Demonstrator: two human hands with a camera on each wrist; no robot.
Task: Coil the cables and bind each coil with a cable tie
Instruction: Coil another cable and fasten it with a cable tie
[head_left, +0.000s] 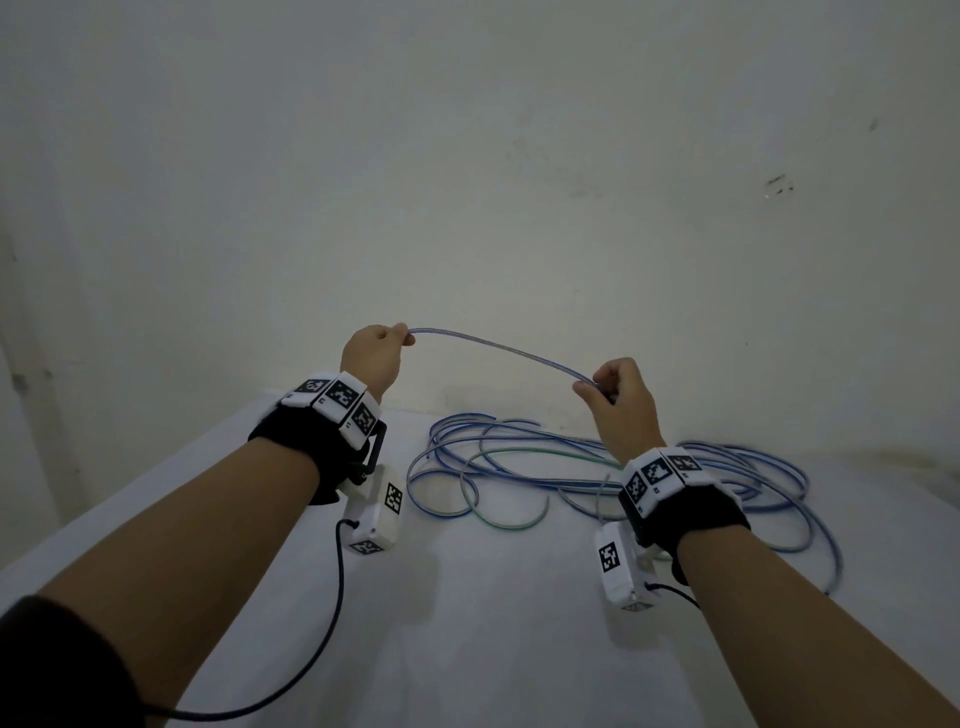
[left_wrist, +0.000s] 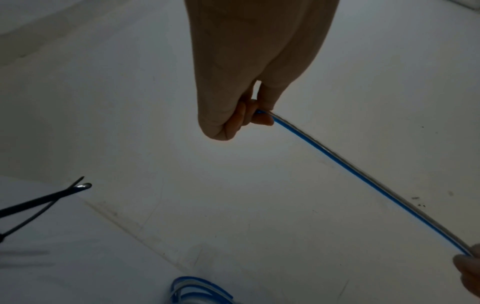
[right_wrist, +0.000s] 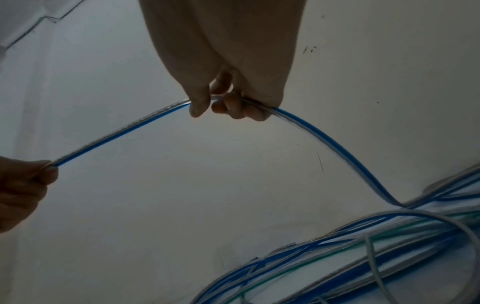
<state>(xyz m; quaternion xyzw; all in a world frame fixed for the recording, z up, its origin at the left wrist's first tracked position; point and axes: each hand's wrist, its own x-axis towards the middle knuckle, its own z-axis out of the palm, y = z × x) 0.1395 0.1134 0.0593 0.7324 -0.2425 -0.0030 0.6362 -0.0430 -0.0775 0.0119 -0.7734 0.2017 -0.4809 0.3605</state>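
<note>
Both hands' grip pinches blue cable (head_left: 501, 347) above tangled cables (head_left: 571, 467).

The blue-and-clear cable (right_wrist: 124, 131) has a smooth, glossy translucent plastic jacket with a metallic conductor visible through the clear side. The black cable ties (left_wrist: 39, 203) appear as smooth plastic with a slight sheen. The table surface (head_left: 493, 623) is matt white, and the wall (head_left: 519, 182) is matt and scuffed.

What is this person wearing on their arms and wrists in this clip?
Each wrist carries a black strap topped by white blocks printed with black square markers, left wrist band and right wrist band. A white camera box hangs under each, trailing a black cable. A dark sleeve covers the left upper arm.
</note>
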